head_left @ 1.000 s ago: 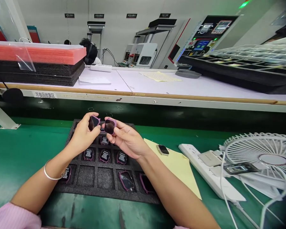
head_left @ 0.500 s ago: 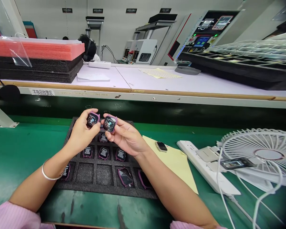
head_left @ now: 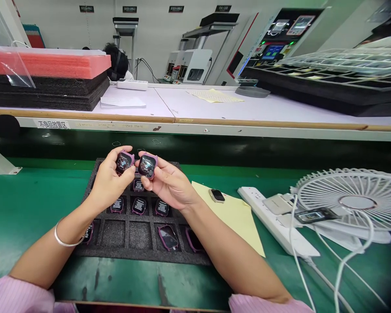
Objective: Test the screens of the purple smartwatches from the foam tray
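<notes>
My left hand (head_left: 112, 180) is closed on a purple-framed smartwatch body (head_left: 124, 162) without a strap, its dark screen lit with a round graphic. Right beside it, my right hand (head_left: 172, 184) grips a matching smartwatch body (head_left: 147, 166), thumb on its edge. Both screens face me, side by side above a black foam tray (head_left: 140, 256). In the tray's pockets lie several more purple watches, such as one showing white text (head_left: 139, 206) and a dark-screened one (head_left: 168, 238) tilted in its pocket. My hands and forearms hide parts of the tray.
On yellow paper (head_left: 239, 226) to the right lies a small pale-framed watch (head_left: 217, 195). Beyond are a white power strip (head_left: 273, 221), cables and a white fan (head_left: 358, 202). A shelf (head_left: 208, 108) crosses behind, holding foam stacks (head_left: 48, 93) and trays. Another person's head (head_left: 117, 63) shows behind it.
The whole view has shifted slightly, with the scene now a little further left and up. Both hands keep hold of the watches in nearly the same pose.
</notes>
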{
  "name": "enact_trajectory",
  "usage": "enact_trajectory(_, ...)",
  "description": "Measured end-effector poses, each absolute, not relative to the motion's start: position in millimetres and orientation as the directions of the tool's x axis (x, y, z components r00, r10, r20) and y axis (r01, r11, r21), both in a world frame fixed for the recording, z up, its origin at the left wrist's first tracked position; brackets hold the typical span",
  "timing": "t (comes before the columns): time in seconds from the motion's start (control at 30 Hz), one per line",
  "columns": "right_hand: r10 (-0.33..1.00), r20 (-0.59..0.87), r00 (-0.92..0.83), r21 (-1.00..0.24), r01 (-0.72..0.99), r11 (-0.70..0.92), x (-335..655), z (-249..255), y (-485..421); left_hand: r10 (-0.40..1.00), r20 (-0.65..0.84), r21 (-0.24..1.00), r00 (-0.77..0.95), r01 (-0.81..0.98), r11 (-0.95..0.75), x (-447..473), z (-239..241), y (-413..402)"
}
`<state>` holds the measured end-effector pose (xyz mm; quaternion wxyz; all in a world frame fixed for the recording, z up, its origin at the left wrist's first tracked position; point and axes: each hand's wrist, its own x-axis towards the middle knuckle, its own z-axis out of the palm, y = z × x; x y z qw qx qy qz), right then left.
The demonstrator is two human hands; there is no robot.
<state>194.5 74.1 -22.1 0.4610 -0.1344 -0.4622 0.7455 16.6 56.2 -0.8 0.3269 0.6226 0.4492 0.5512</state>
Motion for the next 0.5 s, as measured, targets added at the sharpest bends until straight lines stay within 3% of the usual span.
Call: enact_trajectory(0.5, 0.798, 0.247, -0.549, -0.827, -0.548, -0.121, 195.6, -22.1, 72.6, 0.911, 0.41, 0.895, -0.045, 0.213, -0.392, 17.7, 1.0, 54.5)
